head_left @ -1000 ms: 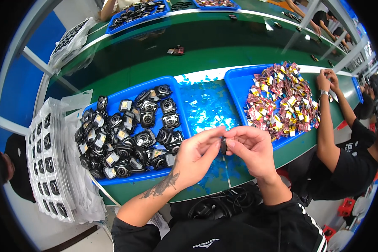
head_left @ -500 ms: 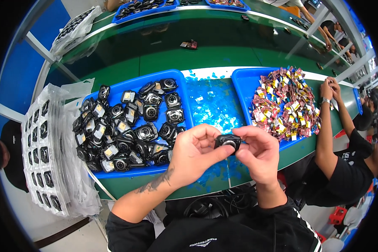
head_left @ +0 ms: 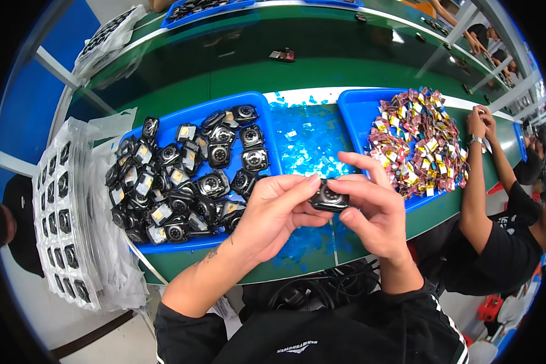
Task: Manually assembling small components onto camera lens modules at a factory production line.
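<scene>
Fingers [head_left: 363, 190] of both hands pinch one black smartwatch case [head_left: 330, 199], a round disc showing on its face, above the near side of a green table [head_left: 242, 73]. At far left, stacked clear plastic trays [head_left: 95, 212] carry rows of black pieces [head_left: 63, 185]. Next, the left blue bin [head_left: 272, 136] holds a jumbled heap of smartwatch cases [head_left: 179, 200], some with pale rectangular plates upward. Just right of these, the left hand [head_left: 270, 209] has its thumb at the held case's upper left edge, fingers curled below. Scraps of blue film [head_left: 309, 148] lie beyond. The right hand [head_left: 376, 212] grips the case's right end, index finger raised off it. Farther right, the right blue bin [head_left: 357, 115] bears piled red, yellow and white parts [head_left: 418, 145], near a co-worker's hands [head_left: 479, 123].
</scene>
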Tool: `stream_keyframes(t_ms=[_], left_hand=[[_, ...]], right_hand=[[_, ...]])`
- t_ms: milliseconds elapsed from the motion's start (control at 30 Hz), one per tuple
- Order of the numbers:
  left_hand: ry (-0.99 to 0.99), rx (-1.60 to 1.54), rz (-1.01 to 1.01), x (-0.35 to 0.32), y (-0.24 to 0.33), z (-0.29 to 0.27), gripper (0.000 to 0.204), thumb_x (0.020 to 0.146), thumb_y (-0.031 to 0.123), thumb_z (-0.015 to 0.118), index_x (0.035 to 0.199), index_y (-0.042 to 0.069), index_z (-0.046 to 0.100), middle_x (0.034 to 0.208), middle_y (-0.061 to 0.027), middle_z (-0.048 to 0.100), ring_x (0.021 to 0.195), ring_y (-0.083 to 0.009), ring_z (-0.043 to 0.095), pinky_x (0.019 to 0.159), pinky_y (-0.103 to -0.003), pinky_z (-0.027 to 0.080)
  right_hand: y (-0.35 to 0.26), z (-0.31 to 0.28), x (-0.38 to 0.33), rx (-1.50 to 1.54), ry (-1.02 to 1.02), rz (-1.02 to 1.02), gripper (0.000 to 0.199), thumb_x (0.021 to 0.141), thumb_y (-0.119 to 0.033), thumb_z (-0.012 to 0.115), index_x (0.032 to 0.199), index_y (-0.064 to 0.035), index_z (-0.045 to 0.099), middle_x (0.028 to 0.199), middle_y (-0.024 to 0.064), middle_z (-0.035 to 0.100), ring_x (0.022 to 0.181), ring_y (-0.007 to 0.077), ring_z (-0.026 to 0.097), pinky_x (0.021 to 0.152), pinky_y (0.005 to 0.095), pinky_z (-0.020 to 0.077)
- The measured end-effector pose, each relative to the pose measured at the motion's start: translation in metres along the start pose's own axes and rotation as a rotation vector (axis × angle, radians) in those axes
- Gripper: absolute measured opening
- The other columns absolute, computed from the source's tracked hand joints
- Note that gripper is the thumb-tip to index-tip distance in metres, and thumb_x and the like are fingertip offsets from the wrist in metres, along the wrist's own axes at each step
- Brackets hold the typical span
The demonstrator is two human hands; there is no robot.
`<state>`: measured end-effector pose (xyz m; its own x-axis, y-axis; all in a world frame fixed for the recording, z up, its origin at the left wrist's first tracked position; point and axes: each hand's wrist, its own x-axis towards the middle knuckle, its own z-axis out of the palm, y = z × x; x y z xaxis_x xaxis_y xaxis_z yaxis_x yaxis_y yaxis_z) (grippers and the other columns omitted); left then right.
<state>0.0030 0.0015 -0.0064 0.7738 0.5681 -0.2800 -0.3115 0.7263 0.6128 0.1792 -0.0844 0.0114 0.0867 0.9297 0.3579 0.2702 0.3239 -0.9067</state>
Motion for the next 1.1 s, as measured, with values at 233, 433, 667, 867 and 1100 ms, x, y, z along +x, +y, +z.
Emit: stream_keyframes(t_ms=[233,433,667,867,1100], left_hand=[[-0.028,0.026,-0.049,-0.005,0.001,0.006,0.030,0.100,0.026,0.056,0.103,-0.002,0.065,0.093,-0.0107,0.070,0.076,-0.0189,0.071,0.064,-0.027,0.059],[-0.041,0.184,0.173,-0.008,-0.002,0.009,0.024,0.096,0.011,0.060,0.111,-0.008,0.062,0.100,-0.0135,0.069,0.087,-0.0174,0.070,0.073,-0.030,0.060],[-0.109,0.324,0.340,-0.015,-0.005,0.016,0.029,0.088,-0.005,0.065,0.116,-0.010,0.060,0.108,-0.0136,0.067,0.098,-0.0163,0.066,0.085,-0.028,0.056],[-0.126,0.495,0.423,-0.013,-0.006,0.016,0.028,0.086,-0.006,0.067,0.113,-0.006,0.064,0.111,-0.0124,0.066,0.100,-0.0157,0.065,0.082,-0.028,0.056],[-0.102,0.478,0.415,-0.009,-0.009,0.011,0.028,0.084,-0.004,0.070,0.112,-0.005,0.065,0.108,-0.0117,0.066,0.099,-0.0158,0.065,0.079,-0.027,0.056]], right_hand=[[0.008,-0.003,-0.002,-0.053,0.050,-0.148,0.026,0.076,0.004,0.073,0.102,0.0014,0.073,0.115,0.0210,0.063,0.084,0.0180,0.067,0.076,0.0275,0.0537],[0.011,-0.008,-0.003,-0.054,-0.022,-0.236,0.027,0.077,0.006,0.073,0.103,0.0040,0.070,0.118,0.0219,0.060,0.099,0.0224,0.066,0.078,0.0292,0.0567],[0.011,0.000,-0.017,0.379,0.091,0.007,0.045,0.079,0.013,0.068,0.122,0.0077,0.054,0.120,0.0193,0.054,0.111,0.0247,0.061,0.090,0.0323,0.0577],[0.013,-0.005,-0.018,0.346,0.047,-0.002,0.048,0.079,0.011,0.070,0.124,0.0068,0.053,0.120,0.0165,0.056,0.109,0.0228,0.061,0.092,0.0333,0.0554],[0.018,-0.002,-0.013,0.357,0.026,0.025,0.051,0.079,0.010,0.071,0.126,0.0061,0.053,0.122,0.0153,0.056,0.108,0.0213,0.062,0.091,0.0318,0.0546]])
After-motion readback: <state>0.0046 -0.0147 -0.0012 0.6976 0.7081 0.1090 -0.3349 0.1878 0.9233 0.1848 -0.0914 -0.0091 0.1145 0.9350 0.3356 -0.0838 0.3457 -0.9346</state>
